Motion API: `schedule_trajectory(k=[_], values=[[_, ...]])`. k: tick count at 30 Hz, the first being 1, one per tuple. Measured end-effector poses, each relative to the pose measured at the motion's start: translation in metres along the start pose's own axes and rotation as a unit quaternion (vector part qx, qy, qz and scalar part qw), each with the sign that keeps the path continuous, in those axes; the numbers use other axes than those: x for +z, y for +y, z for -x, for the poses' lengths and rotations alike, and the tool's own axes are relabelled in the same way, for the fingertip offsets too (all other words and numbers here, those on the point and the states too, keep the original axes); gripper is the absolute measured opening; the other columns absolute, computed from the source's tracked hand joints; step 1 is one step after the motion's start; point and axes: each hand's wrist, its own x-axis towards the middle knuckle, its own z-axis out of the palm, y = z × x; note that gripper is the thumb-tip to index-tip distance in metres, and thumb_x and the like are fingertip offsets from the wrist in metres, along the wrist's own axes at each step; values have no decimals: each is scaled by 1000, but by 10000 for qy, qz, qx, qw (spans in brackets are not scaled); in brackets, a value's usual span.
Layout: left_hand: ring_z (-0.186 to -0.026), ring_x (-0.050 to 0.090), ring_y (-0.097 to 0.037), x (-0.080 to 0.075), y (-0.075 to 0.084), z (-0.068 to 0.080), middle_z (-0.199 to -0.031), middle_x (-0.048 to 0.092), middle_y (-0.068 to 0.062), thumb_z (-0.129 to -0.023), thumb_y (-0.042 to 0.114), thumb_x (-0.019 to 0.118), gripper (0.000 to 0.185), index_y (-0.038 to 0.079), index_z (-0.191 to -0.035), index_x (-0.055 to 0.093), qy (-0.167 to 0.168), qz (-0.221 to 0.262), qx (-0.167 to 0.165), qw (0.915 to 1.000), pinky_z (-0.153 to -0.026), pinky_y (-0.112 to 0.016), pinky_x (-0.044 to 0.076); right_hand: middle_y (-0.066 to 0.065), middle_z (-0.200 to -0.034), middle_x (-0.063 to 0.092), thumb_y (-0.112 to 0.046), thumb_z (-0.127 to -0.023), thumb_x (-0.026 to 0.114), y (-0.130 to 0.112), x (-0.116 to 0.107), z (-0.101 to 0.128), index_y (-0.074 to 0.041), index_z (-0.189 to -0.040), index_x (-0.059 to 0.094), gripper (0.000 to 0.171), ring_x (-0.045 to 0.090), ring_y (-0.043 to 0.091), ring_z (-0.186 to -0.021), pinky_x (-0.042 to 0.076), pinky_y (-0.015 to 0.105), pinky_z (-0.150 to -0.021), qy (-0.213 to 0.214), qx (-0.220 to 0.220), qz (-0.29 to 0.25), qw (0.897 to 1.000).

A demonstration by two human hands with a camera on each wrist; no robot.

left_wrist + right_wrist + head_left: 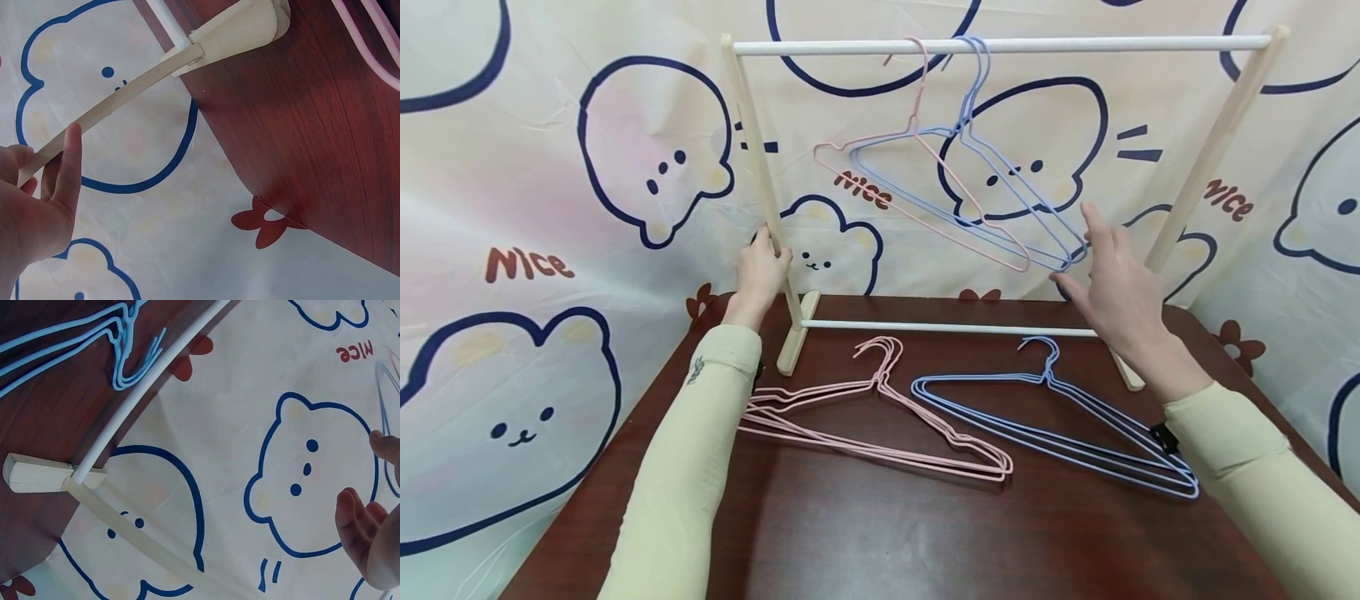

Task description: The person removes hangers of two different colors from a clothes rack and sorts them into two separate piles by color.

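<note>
In the head view my left hand grips the left wooden post of a hanging rack, its fingers and thumb around it. The left wrist view shows the same hand on the post. My right hand is raised on the right, fingers spread, with the thumb right by the lower right corner of two blue hangers. These hang tilted from the white top rail. Beside them on the left hangs a pink hanger. In the right wrist view the right hand shows at the edge.
On the dark brown table lie several pink hangers at left and several blue hangers at right. A white lower bar joins the rack's feet. Behind hangs a bear-patterned cloth.
</note>
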Motion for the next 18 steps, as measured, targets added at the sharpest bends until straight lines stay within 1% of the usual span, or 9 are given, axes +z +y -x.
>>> schedule_trajectory(k=[5, 7, 10, 14, 18], values=[[-98, 67, -46, 3, 0, -2, -118, 64, -27, -101, 22, 50, 47, 8, -145, 41, 42, -32, -5, 10000, -79, -53, 59, 22, -119, 61, -15, -85, 78, 2, 5, -5, -23, -158, 21, 93, 58, 32, -69, 32, 32, -42, 0, 45, -16, 10000], [-99, 67, -46, 3, 0, -1, -118, 64, -27, -101, 23, 49, 48, 9, -146, 40, 21, -52, -28, 10000, -79, -54, 59, 21, -115, 62, -13, -86, 77, 3, 7, -7, -24, -158, 23, 90, 56, 31, -66, 30, 32, -42, 54, -11, 24, 10000], [-98, 67, -46, 2, 0, 0, -118, 64, -27, -101, 24, 49, 47, 10, -146, 41, 23, -85, -57, 9999, -79, -53, 59, 19, -106, 64, -13, -87, 76, 7, 9, -9, -25, -157, 27, 86, 59, 31, -64, 30, 31, -42, 150, -154, 37, 9998], [-99, 67, -46, 2, 1, 1, -117, 65, -26, -101, 24, 49, 47, 9, -145, 41, 24, -75, -59, 10000, -80, -54, 58, 16, -94, 67, -9, -89, 73, 11, 10, -9, -21, -153, 38, 74, 62, 30, -64, 31, 30, -44, 386, -374, -47, 9985], [-100, 67, -46, 1, 0, 0, -117, 64, -27, -101, 23, 50, 47, 9, -145, 41, 49, -41, -17, 10000, -80, -54, 58, 17, -90, 70, -5, -90, 71, 10, 9, -7, -17, -151, 43, 69, 60, 30, -62, 32, 31, -45, 593, -450, -119, 9972]])
